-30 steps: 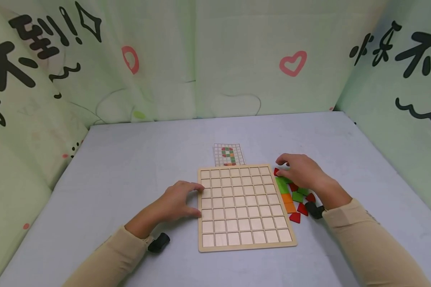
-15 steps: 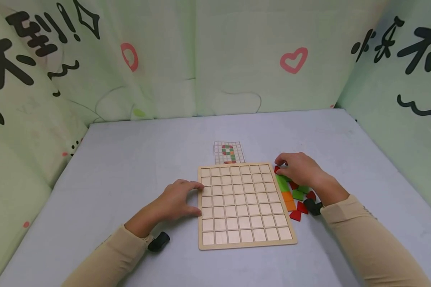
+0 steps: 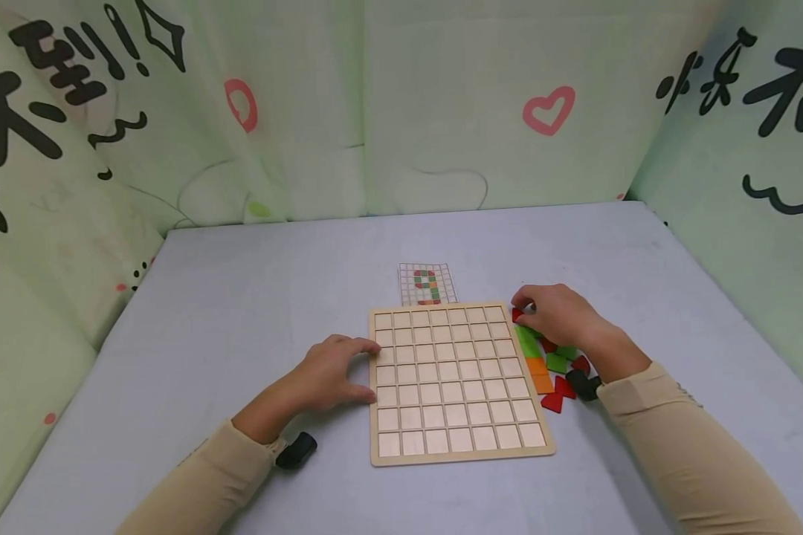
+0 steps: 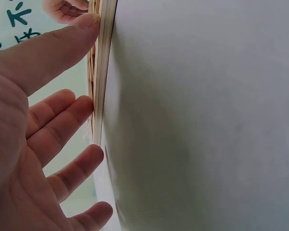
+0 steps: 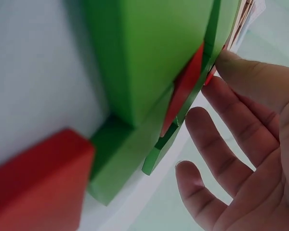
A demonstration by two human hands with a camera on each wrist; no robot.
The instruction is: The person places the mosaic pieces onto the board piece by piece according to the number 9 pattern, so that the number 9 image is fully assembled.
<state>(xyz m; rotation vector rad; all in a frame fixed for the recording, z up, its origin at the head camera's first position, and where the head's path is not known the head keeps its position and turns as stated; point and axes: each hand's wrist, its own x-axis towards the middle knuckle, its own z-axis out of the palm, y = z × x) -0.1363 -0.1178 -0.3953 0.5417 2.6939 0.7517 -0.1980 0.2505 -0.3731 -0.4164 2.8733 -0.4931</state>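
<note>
The left curtain point(image 3: 40, 349) bears a large black 不 and an exclamation mark. A broad stretch of counter point(image 3: 241, 290) runs from it to the left hand point(image 3: 328, 374). This hand stands wide, thumb and fingers spread, tips touching the left border of the wooden board point(image 3: 448, 371). The board lies flat, a 7 by 7 grid with rounded corners, with counter before its near edge. Past its far border, just beside or partly under it, lies a card point(image 3: 428, 281) showing a coloured 9. At the board's right border the right hand point(image 3: 562, 316) hangs palm down, thumb and index narrow about a red piece point(image 3: 517, 315); whether they grip it I cannot tell. Green pieces point(image 3: 527, 342), orange pieces point(image 3: 543, 383) and more red ones crowd below. Counter opens rightward to the right curtain point(image 3: 743, 260), which also reads 不.
</note>
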